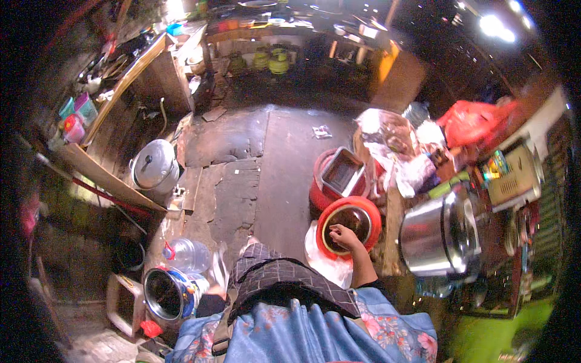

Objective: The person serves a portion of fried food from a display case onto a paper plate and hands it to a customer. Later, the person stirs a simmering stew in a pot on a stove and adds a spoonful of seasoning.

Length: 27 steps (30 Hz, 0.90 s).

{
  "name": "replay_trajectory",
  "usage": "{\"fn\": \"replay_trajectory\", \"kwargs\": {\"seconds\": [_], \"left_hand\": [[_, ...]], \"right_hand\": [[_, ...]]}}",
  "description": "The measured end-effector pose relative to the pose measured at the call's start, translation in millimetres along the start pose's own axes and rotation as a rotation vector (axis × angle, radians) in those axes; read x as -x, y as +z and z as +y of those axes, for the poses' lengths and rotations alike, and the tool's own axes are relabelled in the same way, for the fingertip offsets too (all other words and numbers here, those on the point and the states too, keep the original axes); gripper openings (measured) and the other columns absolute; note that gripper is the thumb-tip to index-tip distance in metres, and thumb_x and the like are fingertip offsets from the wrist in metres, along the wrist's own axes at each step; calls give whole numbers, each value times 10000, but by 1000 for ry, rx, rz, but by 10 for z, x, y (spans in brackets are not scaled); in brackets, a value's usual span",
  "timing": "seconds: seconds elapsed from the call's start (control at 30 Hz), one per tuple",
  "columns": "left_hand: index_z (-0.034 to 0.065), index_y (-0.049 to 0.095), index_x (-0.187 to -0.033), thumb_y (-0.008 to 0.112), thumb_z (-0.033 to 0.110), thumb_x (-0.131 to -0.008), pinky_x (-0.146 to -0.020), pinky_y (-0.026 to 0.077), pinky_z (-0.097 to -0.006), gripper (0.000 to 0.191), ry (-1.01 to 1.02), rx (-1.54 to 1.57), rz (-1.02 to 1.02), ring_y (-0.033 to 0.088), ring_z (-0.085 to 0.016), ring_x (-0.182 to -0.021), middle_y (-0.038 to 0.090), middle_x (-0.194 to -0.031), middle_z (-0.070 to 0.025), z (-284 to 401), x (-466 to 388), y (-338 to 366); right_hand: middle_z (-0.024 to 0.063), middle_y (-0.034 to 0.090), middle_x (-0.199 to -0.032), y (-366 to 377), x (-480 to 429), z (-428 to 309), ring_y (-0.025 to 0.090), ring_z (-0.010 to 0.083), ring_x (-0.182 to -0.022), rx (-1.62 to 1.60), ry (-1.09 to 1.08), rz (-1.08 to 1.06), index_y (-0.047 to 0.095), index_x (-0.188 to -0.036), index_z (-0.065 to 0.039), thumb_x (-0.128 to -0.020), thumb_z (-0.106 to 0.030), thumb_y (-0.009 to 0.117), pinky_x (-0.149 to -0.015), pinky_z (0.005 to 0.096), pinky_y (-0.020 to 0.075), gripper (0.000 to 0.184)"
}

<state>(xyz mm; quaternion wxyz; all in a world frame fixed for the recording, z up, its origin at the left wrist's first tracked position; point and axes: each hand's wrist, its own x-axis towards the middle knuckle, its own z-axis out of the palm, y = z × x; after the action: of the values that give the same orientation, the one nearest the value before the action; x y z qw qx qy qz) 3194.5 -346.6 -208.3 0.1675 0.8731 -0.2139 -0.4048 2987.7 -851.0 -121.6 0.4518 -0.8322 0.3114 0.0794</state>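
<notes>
My right hand (343, 237) is over a round red vessel (375, 222) with a pale inner rim and a dark, shiny centre. Its fingers are curled near that centre; whether they grip a knob or anything else is unclear. A white plastic bag (333, 267) lies beneath the vessel's near side. Low on the left, my left hand (217, 288) is blurred and mostly hidden, beside a blue-and-white tin (184, 290) with a dark opening. Just beyond the tin lies a clear plastic water jug (190, 256) with a red handle.
A black baking pan (343, 170) rests on a red basin (317, 190) beyond the vessel. Bags (404, 159) and a large steel pot (426, 233) are to the right. A lidded aluminium pot (155, 165) stands left. The wooden floor (233, 190) has cracked, uneven covering. Green gas cylinders (278, 62) stand far back.
</notes>
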Motion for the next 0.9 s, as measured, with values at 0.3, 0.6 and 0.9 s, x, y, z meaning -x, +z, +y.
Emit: {"fn": "replay_trajectory", "kwargs": {"seconds": [0.3,0.6,0.9], "left_hand": [[73,626,-916,566,180,-756,-613,479,-382,202,-247,151,-125,626,-269,-715,646,-789,-140,-340,-1135,21],[87,634,-869,554,156,-786,-550,463,-387,134,167,508,1,617,-261,-650,642,-751,-129,-99,-3729,-1555],[75,588,-959,538,213,-796,-655,477,-393,220,117,82,419,609,-301,-755,611,-770,-156,1844,-5340,-3575]], "right_hand": [[3,595,-889,132,-2336,189,565,115,-739,-188,61,-381,522,-1177,-44,-828,-287,636,-616,256,473,441],[30,585,-743,-711,-3200,1146,585,218,-610,-370,517,-249,583,-998,-118,-787,-222,634,-530,392,493,241],[88,572,-675,-1174,-3792,1744,552,214,-528,-486,586,-90,584,-994,-72,-803,-116,600,-450,348,433,197]]}}
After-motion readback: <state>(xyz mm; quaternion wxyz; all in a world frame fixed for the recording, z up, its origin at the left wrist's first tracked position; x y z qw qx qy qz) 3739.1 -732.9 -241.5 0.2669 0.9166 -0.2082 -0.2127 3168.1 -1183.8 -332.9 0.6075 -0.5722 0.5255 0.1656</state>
